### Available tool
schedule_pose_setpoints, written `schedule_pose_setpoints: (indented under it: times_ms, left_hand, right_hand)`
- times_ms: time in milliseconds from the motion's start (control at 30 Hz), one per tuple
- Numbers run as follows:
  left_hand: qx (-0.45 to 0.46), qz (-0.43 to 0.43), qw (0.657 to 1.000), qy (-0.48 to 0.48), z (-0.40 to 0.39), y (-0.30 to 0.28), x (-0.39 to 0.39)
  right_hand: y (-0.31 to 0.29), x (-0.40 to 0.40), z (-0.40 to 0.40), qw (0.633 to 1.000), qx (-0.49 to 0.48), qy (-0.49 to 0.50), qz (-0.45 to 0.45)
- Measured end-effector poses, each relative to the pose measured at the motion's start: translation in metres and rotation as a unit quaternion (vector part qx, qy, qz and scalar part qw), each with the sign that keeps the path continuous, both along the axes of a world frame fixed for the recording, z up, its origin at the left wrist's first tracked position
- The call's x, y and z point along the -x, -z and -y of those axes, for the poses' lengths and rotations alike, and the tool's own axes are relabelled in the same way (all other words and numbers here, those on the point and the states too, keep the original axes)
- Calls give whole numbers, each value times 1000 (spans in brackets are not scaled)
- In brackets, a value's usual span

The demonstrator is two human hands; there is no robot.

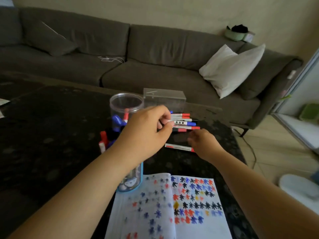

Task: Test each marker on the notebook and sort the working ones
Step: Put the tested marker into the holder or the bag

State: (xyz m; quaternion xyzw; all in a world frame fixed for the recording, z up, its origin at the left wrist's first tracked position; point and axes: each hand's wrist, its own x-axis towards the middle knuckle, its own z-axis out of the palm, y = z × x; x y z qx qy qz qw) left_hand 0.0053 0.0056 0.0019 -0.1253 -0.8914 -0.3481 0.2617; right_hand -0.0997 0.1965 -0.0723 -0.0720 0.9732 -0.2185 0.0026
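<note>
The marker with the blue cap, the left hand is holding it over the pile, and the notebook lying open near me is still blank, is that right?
Not quite. The head view shows the notebook is open but covered in red, blue and black test marks, not blank. The left hand does hold the blue-capped marker over the pile.

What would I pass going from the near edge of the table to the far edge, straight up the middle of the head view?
Open notebook → lone red-capped marker lying flat → row of markers, with the left hand pinching a blue-capped marker → clear box → grey sofa.
</note>
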Motion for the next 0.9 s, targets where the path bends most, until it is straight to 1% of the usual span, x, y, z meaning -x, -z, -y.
schedule_pose_setpoints:
  times_ms: [67, 167, 267, 367, 433, 500, 567, 633, 700, 800, 900]
  left_hand:
    - [5, 22, 999, 27, -22, 19, 6]
    - [10, 59, 998, 31, -43, 50, 19]
    - [22, 99, 995, 19, -53, 76, 30]
    - [30, 131, 991, 9, -57, 94, 36]
    - [31, 146, 989, 3, -58, 100, 37]
    - [28, 149, 988, 0, -59, 103, 37]
    - [15, 148, 989, -4, -59, 103, 34]
    - [-11, 147, 989, -6, -58, 99, 28]
    - [-52, 148, 988, -4, -59, 94, 20]
    - [-155, 188, 970, 7, -62, 88, 1]
    - [-216, 267, 938, 42, -68, 91, -20]
  right_hand:
    - [19, 1, -25, 999, -42, 11, 14]
    - [37, 6, -42, 997, -64, 18, 30]
    - [49, 15, -42, 995, -95, -8, 37]
    - [61, 22, -34, 992, -124, -28, 18]
    - [65, 24, -31, 992, -119, -30, -3]
    - [64, 22, -32, 995, -94, -39, -18]
    - [57, 15, -36, 998, -37, -48, -30]
    - [43, 0, -41, 996, 64, -35, -47]
    - [26, -20, -46, 982, 178, -21, -52]
    - [-2, -64, -49, 941, 339, -9, 5]
    - [-16, -113, -50, 882, 457, -7, 120]
